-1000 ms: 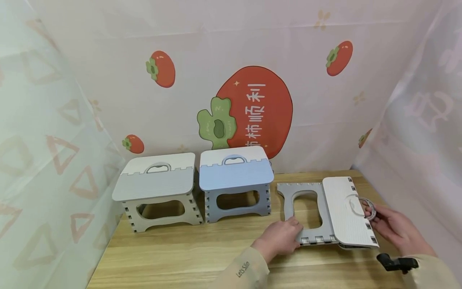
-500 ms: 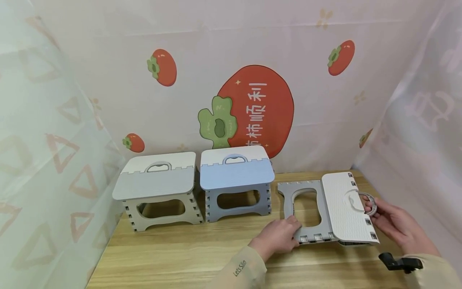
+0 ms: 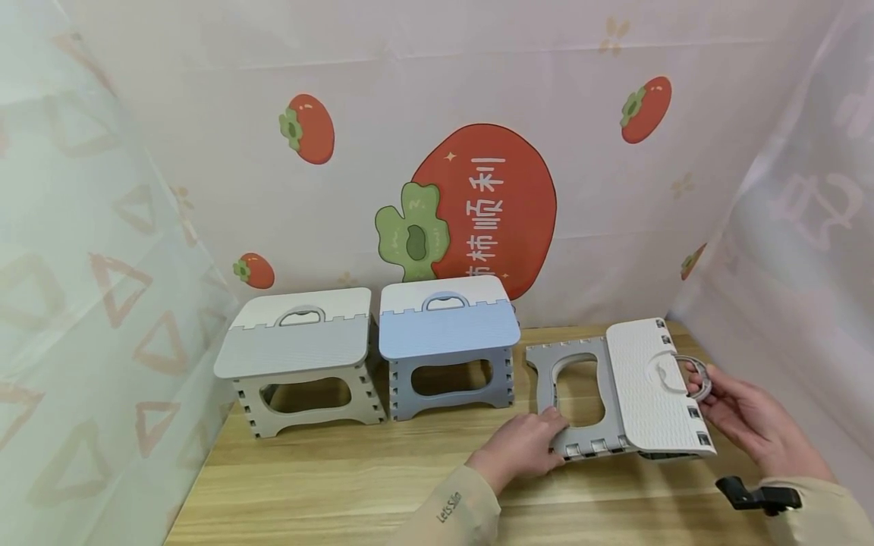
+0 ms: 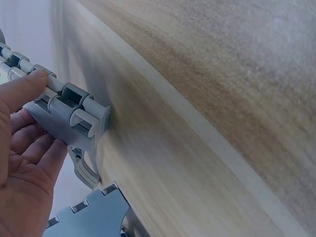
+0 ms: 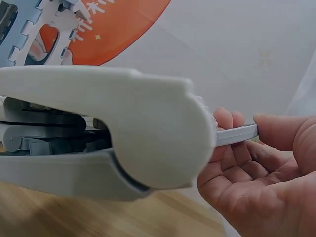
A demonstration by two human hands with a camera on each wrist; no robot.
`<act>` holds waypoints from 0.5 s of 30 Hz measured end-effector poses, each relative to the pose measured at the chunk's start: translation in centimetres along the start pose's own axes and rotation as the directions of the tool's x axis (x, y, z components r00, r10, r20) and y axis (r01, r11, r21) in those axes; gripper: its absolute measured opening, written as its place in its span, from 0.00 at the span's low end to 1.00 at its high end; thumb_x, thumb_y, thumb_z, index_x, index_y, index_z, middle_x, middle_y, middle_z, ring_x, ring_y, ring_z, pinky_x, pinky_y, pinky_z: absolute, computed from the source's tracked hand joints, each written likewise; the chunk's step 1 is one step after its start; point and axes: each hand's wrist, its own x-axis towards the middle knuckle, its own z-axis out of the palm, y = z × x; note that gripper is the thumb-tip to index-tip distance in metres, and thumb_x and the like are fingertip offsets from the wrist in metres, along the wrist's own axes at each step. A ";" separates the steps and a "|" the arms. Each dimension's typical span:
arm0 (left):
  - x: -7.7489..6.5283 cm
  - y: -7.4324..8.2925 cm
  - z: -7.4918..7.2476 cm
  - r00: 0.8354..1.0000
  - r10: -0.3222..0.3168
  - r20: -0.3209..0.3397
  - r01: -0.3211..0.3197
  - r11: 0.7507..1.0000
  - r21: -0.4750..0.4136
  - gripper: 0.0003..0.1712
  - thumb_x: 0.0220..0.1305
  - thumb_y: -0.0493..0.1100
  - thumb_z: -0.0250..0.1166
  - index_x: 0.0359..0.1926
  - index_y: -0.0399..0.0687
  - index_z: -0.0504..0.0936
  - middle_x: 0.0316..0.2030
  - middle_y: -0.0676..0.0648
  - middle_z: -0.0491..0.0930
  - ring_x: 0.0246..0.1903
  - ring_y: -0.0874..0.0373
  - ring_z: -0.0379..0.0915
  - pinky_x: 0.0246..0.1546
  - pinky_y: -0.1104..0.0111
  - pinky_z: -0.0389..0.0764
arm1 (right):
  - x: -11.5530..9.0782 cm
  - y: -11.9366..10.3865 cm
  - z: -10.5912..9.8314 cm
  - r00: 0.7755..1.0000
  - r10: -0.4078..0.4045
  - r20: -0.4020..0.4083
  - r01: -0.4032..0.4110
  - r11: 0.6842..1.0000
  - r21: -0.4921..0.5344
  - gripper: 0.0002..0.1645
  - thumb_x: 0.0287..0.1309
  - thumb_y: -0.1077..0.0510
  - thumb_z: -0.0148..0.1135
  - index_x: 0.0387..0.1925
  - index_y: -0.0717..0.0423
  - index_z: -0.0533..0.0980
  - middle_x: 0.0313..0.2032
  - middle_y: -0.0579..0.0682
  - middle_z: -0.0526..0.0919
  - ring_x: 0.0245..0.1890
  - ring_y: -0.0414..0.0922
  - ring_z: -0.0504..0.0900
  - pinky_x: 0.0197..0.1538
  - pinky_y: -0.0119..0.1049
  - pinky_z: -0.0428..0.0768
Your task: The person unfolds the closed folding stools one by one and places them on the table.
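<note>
A grey and white folding stool (image 3: 658, 409) lies folded flat on its side at the right, its white top half up and its grey leg panel (image 3: 576, 440) reaching left. My left hand (image 3: 522, 447) grips the leg panel's near left corner; in the left wrist view, the thumb lies over the hinged edge (image 4: 74, 96) with fingers behind it. My right hand (image 3: 744, 421) holds the looped carry handle (image 3: 705, 379) on the right. In the right wrist view, thumb and fingers pinch that handle (image 5: 237, 135), beside the stool's rounded white end (image 5: 158, 128). The stool's underside is hidden.
Two unfolded stools stand left of the hands: a grey and white stool (image 3: 300, 353) and a blue and white stool (image 3: 447, 330). Everything rests on a wooden table (image 3: 328, 485). A printed cloth backdrop (image 3: 587, 265) rises behind and at both sides.
The white top of the folded stool has tilted and shifted slightly up and back, its handle moving with my right hand. My left hand has edged slightly left, still holding the leg panel.
</note>
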 end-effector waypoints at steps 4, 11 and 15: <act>0.0 -0.1 0.1 1.000 0.008 -0.012 -0.009 1.000 -0.011 0.20 0.61 0.53 0.75 0.50 0.56 0.80 0.42 0.60 0.77 0.26 0.71 0.65 0.28 0.81 0.69 | 0.1 0.1 0.3 1.000 -0.006 -0.005 0.006 1.000 -0.015 0.36 0.82 0.59 0.21 0.60 0.76 0.74 0.53 0.64 0.81 0.52 0.52 0.81 0.60 0.40 0.80; -0.2 -0.4 0.2 1.000 -0.007 -0.001 0.007 0.998 -0.056 0.21 0.61 0.54 0.75 0.52 0.56 0.79 0.46 0.60 0.78 0.27 0.71 0.66 0.29 0.81 0.69 | 0.3 0.2 1.0 1.000 -0.023 -0.021 0.022 0.999 -0.048 0.35 0.82 0.59 0.23 0.59 0.76 0.75 0.51 0.64 0.82 0.51 0.52 0.82 0.59 0.40 0.81; -0.3 -0.6 0.1 1.000 -0.022 0.009 0.022 0.998 -0.066 0.23 0.62 0.55 0.74 0.55 0.58 0.79 0.56 0.58 0.80 0.37 0.71 0.76 0.36 0.81 0.74 | 0.5 0.3 1.7 0.998 -0.040 -0.040 0.036 0.995 -0.093 0.34 0.82 0.60 0.24 0.59 0.76 0.76 0.51 0.63 0.83 0.51 0.51 0.82 0.58 0.41 0.81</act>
